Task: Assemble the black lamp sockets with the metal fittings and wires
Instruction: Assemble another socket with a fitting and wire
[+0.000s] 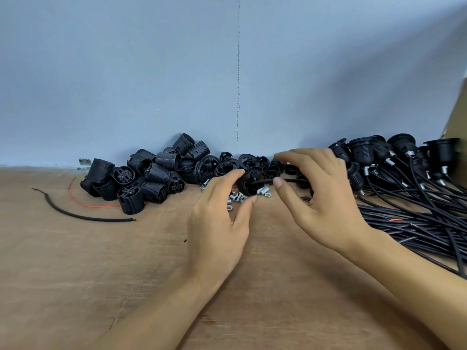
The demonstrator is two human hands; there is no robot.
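Note:
My left hand point(219, 218) pinches a black socket cap point(247, 186) between thumb and fingers, just above the wooden table point(126, 274). A black wire point(264, 183) runs out of the cap to the right, under my right hand point(326, 198). That hand hovers beside the cap with its fingers curved and spread, its thumb tip close to the wire, and grips nothing that I can see. Small silver metal fittings point(237, 198) lie scattered on the table under the cap. Threaded black socket bodies point(151, 173) are piled at the left, and loose black caps and rings point(255, 164) lie behind my hands.
Assembled sockets with fittings and wires point(404, 157) are stacked at the right, their black cables point(417, 223) spreading over the table's right side. A loose black wire piece point(83, 216) and a red wire point(91, 205) lie at the left. A blue wall stands close behind.

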